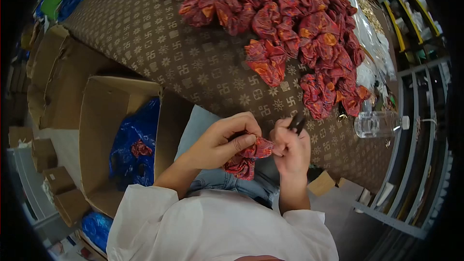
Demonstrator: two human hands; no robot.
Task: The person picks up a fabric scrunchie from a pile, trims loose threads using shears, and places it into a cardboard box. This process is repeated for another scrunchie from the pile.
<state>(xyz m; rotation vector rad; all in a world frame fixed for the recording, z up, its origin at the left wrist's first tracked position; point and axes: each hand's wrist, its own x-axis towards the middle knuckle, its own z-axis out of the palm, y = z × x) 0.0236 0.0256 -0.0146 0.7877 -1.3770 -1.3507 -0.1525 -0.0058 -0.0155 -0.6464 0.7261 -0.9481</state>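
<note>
My left hand (229,137) pinches a gathered red patterned scrunchie (241,164) between thumb and fingers, above my lap. Close against its right end is my right hand (291,150), with curled fingers slightly smeared by motion. A small black tool (297,123) sticks up out of that hand; its kind is hard to make out, and its lower part is hidden by the fingers. Beyond both hands, a big heap of similar red scrunchies (319,34) covers the far part of the brown patterned cloth (212,72).
An open cardboard box (99,130) lined with a blue plastic bag (130,135) stands at my left, a red scrunchie (141,148) inside. A clear plastic bottle (379,124) lies at the cloth's right edge. Metal shelving (415,116) rises on the right.
</note>
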